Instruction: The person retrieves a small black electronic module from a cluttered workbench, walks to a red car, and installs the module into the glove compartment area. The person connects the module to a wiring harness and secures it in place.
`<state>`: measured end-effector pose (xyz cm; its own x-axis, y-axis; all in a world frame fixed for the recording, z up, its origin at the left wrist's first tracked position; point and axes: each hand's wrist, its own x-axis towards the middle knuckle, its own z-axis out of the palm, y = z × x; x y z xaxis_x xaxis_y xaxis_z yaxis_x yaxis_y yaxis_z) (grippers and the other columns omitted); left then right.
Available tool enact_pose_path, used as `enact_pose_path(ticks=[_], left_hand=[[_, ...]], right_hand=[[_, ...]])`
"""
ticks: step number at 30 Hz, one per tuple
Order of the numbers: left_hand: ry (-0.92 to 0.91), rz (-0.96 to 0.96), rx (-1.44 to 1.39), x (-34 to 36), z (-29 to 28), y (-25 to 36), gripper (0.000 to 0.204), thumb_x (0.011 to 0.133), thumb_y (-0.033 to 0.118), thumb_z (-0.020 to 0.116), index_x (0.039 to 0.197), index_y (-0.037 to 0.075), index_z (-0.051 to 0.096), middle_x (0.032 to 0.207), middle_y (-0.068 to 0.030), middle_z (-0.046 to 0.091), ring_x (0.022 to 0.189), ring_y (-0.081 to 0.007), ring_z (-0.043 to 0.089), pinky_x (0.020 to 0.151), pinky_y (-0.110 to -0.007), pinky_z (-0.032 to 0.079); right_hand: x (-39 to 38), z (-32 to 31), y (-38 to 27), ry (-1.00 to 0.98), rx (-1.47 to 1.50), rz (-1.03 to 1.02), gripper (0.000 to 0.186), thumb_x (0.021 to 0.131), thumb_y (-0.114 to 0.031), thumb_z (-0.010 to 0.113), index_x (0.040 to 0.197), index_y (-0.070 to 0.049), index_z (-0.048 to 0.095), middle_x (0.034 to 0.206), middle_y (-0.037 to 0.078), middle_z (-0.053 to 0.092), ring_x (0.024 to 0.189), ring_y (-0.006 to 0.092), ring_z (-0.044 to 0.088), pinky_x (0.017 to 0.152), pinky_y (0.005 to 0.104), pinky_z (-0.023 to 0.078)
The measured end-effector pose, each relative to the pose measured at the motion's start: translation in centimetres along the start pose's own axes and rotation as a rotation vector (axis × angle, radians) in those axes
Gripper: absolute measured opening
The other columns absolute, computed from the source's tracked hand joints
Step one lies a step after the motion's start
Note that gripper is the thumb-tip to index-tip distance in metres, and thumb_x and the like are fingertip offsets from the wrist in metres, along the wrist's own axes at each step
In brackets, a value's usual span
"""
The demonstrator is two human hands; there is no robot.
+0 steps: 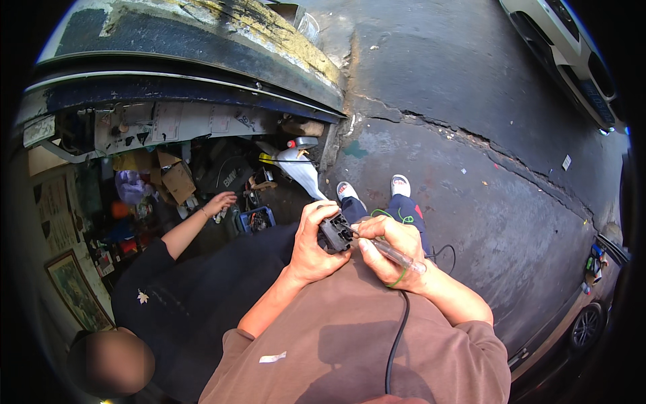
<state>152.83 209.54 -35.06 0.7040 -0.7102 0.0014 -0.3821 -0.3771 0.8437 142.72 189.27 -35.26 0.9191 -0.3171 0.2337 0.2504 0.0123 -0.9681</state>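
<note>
In the head view my left hand [309,246] is closed around a black plastic part [335,232] with open slots, holding it above my stomach. My right hand [393,249] grips a slim, clear-handled probe [400,256], its front end at the right side of the black part; the exact tip is partly hidden by my fingers. A thin green cord [404,217] loops about my right hand, and a black cable [402,337] hangs down over my brown shirt.
A co-worker in dark clothing [188,283] is beside me on the left, one hand [222,202] reaching toward a cluttered store with boxes [176,180] and a blue crate [256,218]. Cracked pavement [471,175] lies ahead. Cars [568,54] [587,326] stand at the right.
</note>
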Motion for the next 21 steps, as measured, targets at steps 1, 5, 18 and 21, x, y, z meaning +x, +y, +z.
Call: enact_pose_path(ticks=[1,5,18,21], left_hand=[[0.021,0.02,0.03,0.1,0.1,0.2,0.091,0.062,-0.001,0.091,0.145,0.011,0.055,0.141,-0.0194,0.057,0.127,-0.0384,0.063,0.105,-0.046,0.055],[0.029,0.035,0.061,0.1,-0.1,0.7,0.091,0.063,0.0,0.091,0.145,0.011,0.055,0.14,-0.0197,0.057,0.124,-0.0373,0.065,0.103,-0.044,0.057],[0.082,-0.147,0.011,-1.7,-0.3,0.4,0.09,0.061,0.005,0.094,0.143,0.006,0.057,0.136,-0.0171,0.061,0.12,-0.0334,0.067,0.102,-0.043,0.056],[0.086,-0.218,-0.053,-2.4,-0.4,-0.3,0.091,0.063,0.006,0.093,0.146,0.006,0.054,0.136,-0.0153,0.061,0.123,-0.0318,0.066,0.107,-0.042,0.053]], right_hand=[[0.1,0.0,-0.1,-0.01,-0.02,-0.009,0.016,0.091,0.002,0.077,0.102,0.003,0.066,0.097,0.019,0.076,0.087,0.0344,0.079,0.077,0.0403,0.065],[0.4,0.1,-0.3,-0.074,-0.074,-0.024,0.014,0.094,0.004,0.073,0.105,0.004,0.064,0.098,0.023,0.076,0.091,0.036,0.08,0.08,0.0403,0.065],[-1.2,1.5,1.1,-0.005,0.346,0.176,0.008,0.104,-0.003,0.066,0.107,0.003,0.061,0.109,0.024,0.077,0.111,0.0326,0.077,0.103,0.0492,0.06],[-1.2,1.7,1.4,0.042,0.291,0.117,0.008,0.102,-0.002,0.068,0.106,0.003,0.063,0.106,0.023,0.079,0.105,0.0315,0.08,0.098,0.0436,0.063]])
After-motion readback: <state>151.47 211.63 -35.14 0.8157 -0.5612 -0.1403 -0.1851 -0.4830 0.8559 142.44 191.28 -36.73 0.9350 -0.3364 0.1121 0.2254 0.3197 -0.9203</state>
